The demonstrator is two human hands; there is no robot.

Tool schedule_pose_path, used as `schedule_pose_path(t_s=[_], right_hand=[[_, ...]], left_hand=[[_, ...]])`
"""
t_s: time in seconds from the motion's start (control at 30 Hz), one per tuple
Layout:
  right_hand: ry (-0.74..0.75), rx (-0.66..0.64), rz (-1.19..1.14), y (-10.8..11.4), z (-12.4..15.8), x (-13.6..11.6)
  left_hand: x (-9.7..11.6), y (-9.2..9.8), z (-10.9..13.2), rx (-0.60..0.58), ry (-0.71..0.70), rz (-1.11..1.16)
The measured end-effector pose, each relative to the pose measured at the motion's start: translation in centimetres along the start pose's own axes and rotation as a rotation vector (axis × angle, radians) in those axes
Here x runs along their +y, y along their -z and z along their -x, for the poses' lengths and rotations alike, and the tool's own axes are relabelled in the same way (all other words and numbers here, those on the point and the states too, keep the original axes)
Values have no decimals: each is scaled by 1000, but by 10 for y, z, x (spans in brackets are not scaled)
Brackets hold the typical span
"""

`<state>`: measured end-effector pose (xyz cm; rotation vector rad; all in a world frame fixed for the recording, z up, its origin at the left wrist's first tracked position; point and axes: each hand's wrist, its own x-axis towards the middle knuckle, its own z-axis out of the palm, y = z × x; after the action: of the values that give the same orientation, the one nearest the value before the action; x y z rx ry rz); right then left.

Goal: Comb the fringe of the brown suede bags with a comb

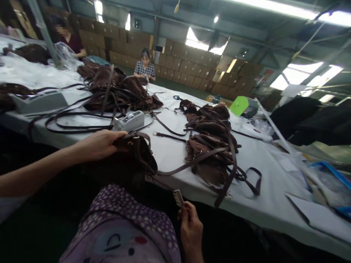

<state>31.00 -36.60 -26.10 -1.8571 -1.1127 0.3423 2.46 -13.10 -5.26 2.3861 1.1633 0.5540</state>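
At the table's front edge, my left hand (102,145) is closed on the upper rim of a dark brown bag (139,155). The bag has metal rings and a thin strap, and its lower part is lost in shadow. Lower down and to the right, my right hand (191,224) grips a small pale brush (178,198) with short tufts along one side. The brush is apart from the bag. Just beyond my left hand stands a grey tape dispenser (130,121).
Brown bags (211,146) with long straps lie in a row on the white-covered table (164,157). A larger bag pile (115,87) is at the back left, near another tape dispenser (41,102). A green-and-grey device (242,106) stands right. Two people sit across the table.
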Motion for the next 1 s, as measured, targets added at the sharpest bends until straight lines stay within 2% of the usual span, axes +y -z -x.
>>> schedule_pose_path(t_s=[0.07, 0.17, 0.23, 0.3, 0.33, 0.4, 0.5, 0.57, 0.67, 0.77, 0.87, 0.93, 1.0], right_hand=[[116, 25, 72, 5, 6, 1], [432, 27, 155, 4, 12, -7], [658, -4, 181, 1, 13, -18], [807, -11, 195, 0, 10, -32], [838, 15, 202, 1, 7, -38], [814, 145, 231, 12, -2, -49], [749, 345, 291, 41, -15, -59], [785, 370, 304, 62, -22, -64], [939, 327, 279, 82, -29, -75], [1157, 187, 328, 90, -39, -93], [1180, 46, 484, 95, -63, -120], [1193, 1, 544, 98, -84, -143], [1273, -29, 557, 100, -105, -168]], left_hand=[[1, -1, -14, 44, -31, -69], [5, -4, -36, 204, -58, -92], [15, -2, -49, 315, -64, -94], [30, 6, -61, 399, -106, -110], [39, 11, -66, 432, -139, -124], [55, 24, -74, 475, -212, -157], [70, 41, -86, 499, -280, -195], [74, 49, -93, 497, -304, -216], [75, 57, -104, 483, -358, -243], [79, 65, -112, 472, -440, -211], [90, 75, -117, 491, -514, -133], [102, 82, -119, 490, -550, -100], [115, 86, -120, 458, -589, -85]])
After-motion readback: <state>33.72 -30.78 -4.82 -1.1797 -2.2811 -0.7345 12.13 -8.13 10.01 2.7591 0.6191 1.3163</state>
